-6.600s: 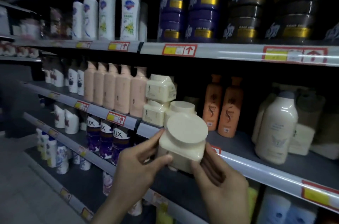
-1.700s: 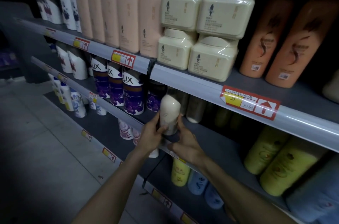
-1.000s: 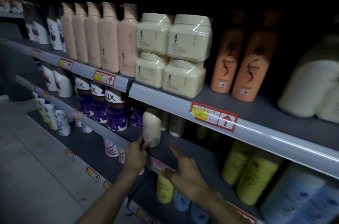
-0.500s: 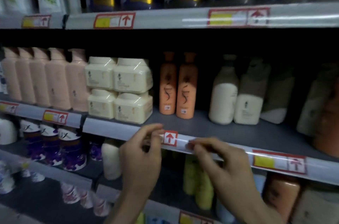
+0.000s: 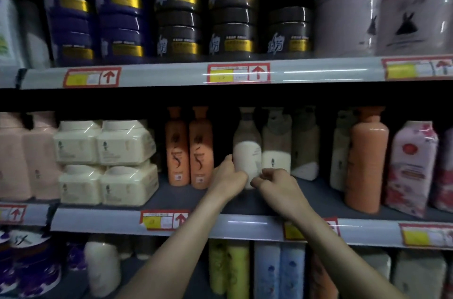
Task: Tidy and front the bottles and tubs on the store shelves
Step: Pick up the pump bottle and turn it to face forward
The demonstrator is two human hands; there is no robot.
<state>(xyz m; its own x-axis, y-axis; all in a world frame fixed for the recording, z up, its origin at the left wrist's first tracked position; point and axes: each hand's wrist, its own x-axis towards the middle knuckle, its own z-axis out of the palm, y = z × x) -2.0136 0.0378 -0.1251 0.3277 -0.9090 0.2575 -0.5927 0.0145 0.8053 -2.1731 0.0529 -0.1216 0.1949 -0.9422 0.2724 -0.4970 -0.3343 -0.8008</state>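
Note:
On the middle shelf (image 5: 186, 197) a white bottle with a brown top (image 5: 246, 149) stands upright, set back from the front edge. My left hand (image 5: 228, 180) grips its lower left side, thumb up along the bottle. My right hand (image 5: 273, 184) has curled fingers, and its thumb and fingertips are against the bottle's lower right side. A similar brown-and-white bottle (image 5: 276, 149) stands just right of it. Two orange bottles (image 5: 188, 149) stand to its left, and stacked cream tubs (image 5: 105, 161) sit further left.
A big orange bottle (image 5: 366, 164) and a pink floral carton (image 5: 411, 166) stand at the right. Dark and purple tubs (image 5: 179, 12) fill the top shelf. Yellow and blue bottles (image 5: 255, 271) line the shelf below. Price tags (image 5: 164, 220) run along the shelf rails.
Both hands have moved up from the shelf rail onto the middle shelf and closed on the white bottle. Before that they left the white bottle on the lower shelf.

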